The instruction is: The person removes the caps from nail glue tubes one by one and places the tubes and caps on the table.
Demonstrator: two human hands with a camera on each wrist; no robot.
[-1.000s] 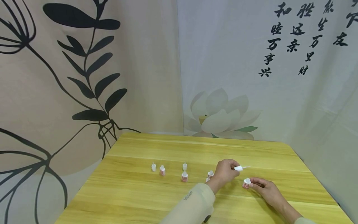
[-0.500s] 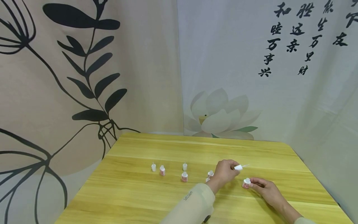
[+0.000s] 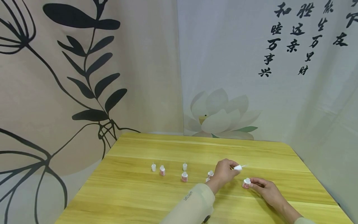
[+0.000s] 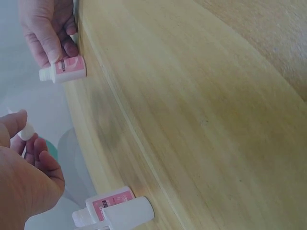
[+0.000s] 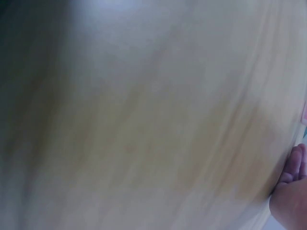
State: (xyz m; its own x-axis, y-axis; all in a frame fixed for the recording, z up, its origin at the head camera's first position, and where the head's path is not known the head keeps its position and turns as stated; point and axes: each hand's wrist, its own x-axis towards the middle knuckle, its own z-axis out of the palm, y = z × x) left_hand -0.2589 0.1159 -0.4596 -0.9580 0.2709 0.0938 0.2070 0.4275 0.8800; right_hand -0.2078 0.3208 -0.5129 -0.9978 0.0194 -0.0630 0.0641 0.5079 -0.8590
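My left hand (image 3: 225,171) pinches a white brush cap (image 3: 237,167) above the table, its thin applicator pointing to the right. In the left wrist view the cap (image 4: 26,132) sits between thumb and fingers. Nearer to me and to the right, my right hand (image 3: 267,190) holds a small glue-like bottle (image 3: 246,184) with a pink label and an uncovered white neck, upright on the tabletop. The left wrist view shows this bottle (image 4: 71,70) between right thumb and fingers. Only part of the right hand (image 5: 290,191) appears at the right wrist view's edge.
On the wooden table (image 3: 134,199) stand more small bottles: one at left (image 3: 162,170), one in the middle (image 3: 184,177) and one by the left wrist (image 3: 210,174). Detached caps stand near them, a left cap (image 3: 153,167) and a middle cap (image 3: 185,166). A printed curtain (image 3: 151,68) hangs behind.
The cap in my left hand has turned slightly, and its applicator tip has drawn a little to the left. My right hand and its bottle have stayed in place.
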